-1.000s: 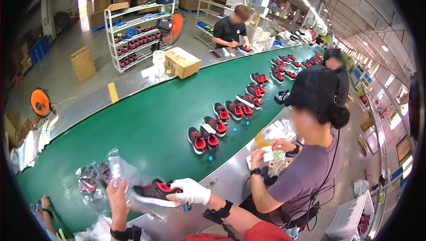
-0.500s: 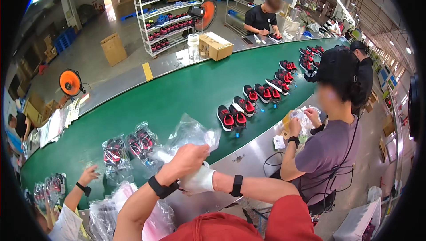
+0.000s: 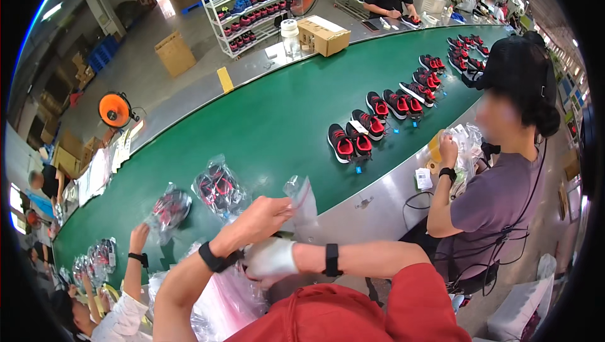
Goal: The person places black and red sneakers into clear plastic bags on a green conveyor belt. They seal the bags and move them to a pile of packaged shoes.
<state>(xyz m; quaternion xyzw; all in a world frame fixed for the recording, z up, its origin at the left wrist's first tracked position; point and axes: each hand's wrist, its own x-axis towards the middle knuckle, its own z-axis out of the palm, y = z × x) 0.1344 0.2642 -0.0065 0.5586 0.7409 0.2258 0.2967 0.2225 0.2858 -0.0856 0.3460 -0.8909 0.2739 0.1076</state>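
My left hand (image 3: pixel 263 214), with a black band at the wrist, is closed in a pinch on a clear plastic bag (image 3: pixel 306 202) that hangs over the near edge of the green belt (image 3: pixel 277 121). Crossing under that wrist is my right hand (image 3: pixel 272 259) in a white glove; its fingers are mostly hidden, so what they hold does not show. Just beyond my left forearm lies a bagged pair of black and red shoes (image 3: pixel 219 185). Below my arms sits a pile of clear and pinkish plastic bags (image 3: pixel 220 301).
Several unbagged black and red shoes (image 3: pixel 350 143) stand along the belt to the right. A co-worker's hand (image 3: pixel 140 236) at left holds another bagged pair (image 3: pixel 170 208). Close on my right, a person in purple (image 3: pixel 491 197) handles clear plastic. A carton (image 3: pixel 324 34) stands at the far edge.
The co-worker at left has taken hold of a bagged pair and lifted it. The bag in my left hand has swung down and looks narrower. My view has shifted.
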